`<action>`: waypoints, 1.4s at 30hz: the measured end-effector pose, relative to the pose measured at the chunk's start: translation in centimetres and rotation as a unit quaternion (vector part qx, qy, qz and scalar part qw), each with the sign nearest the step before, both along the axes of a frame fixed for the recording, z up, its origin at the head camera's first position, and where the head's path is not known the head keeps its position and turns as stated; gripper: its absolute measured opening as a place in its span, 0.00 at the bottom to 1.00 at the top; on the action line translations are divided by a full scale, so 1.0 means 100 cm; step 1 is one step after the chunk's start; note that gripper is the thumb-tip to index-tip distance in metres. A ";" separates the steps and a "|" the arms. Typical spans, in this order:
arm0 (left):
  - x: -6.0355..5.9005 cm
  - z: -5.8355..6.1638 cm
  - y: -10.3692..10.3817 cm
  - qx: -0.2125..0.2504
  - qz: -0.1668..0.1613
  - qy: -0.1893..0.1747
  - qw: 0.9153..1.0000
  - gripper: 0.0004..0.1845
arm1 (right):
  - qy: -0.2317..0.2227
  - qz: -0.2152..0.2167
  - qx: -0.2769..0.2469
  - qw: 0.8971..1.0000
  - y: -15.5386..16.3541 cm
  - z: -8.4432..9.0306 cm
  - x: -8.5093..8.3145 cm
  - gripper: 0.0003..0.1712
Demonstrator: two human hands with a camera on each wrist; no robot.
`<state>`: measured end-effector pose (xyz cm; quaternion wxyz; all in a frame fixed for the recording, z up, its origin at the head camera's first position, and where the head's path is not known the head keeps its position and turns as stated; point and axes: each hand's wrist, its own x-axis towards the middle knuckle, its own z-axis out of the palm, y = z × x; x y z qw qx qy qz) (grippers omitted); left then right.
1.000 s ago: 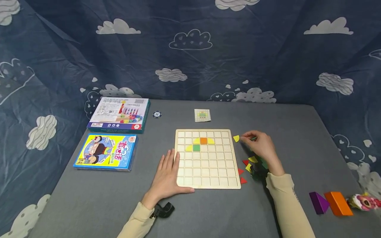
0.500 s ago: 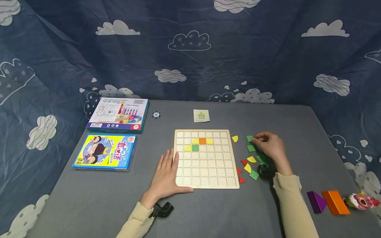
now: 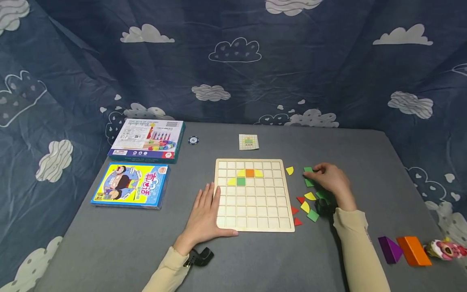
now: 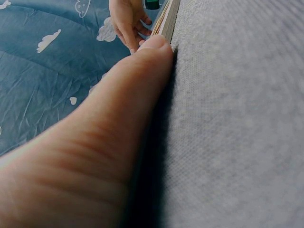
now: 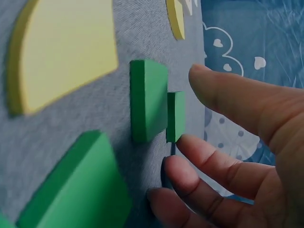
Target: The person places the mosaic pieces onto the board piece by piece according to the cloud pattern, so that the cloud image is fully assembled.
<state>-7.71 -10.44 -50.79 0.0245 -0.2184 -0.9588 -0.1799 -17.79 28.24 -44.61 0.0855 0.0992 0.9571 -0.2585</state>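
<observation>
A pale wooden grid board (image 3: 256,201) lies on the table. An orange square (image 3: 249,173), a green square (image 3: 241,181) and several yellow quarter-rounds (image 3: 241,173) fill some cells. My left hand (image 3: 204,215) rests with fingers straight along the board's left side, its thumb at the lower edge. Right of the board, my right hand (image 3: 332,180) is over loose green squares. In the right wrist view, its index fingertip is at the farther green square (image 5: 178,116); contact is unclear. The thumb (image 5: 228,92) stays apart. A nearer green square (image 5: 154,102) lies in front.
Several red triangles (image 3: 298,222) and yellow quarter-rounds (image 3: 305,207) lie right of the board. A pattern card (image 3: 249,142) is behind it. At left are two boxes (image 3: 146,140) and a poker chip (image 3: 193,140). Purple (image 3: 390,250) and orange blocks (image 3: 414,251) sit at right.
My right hand has moved right from beside the single yellow quarter-round to the green squares, uncovering loose pieces. Over the last half second it shifted slightly left. The left hand stays put.
</observation>
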 end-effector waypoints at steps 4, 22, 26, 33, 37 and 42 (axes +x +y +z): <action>0.001 0.000 0.000 0.002 0.000 0.003 1.000 0.72 | -0.023 0.003 0.012 1.000 -0.004 0.000 -0.004 0.33; 0.005 -0.001 0.001 0.004 0.001 0.004 1.000 0.72 | -0.002 0.011 -0.041 0.999 -0.005 -0.007 -0.009 0.22; 0.003 0.000 0.001 -0.001 0.001 0.006 1.000 0.72 | 0.014 0.004 -0.073 0.997 -0.005 -0.009 -0.007 0.20; 0.002 0.001 0.001 -0.003 -0.003 0.005 1.000 0.72 | 0.058 0.013 -0.085 0.995 -0.005 -0.013 -0.004 0.15; 0.001 0.001 0.000 -0.002 -0.003 0.015 1.000 0.72 | 0.094 0.032 -0.067 0.993 -0.008 -0.011 -0.002 0.13; 0.001 0.001 -0.001 -0.006 -0.001 0.011 1.000 0.72 | 0.143 0.022 -0.067 0.987 -0.017 -0.012 0.003 0.10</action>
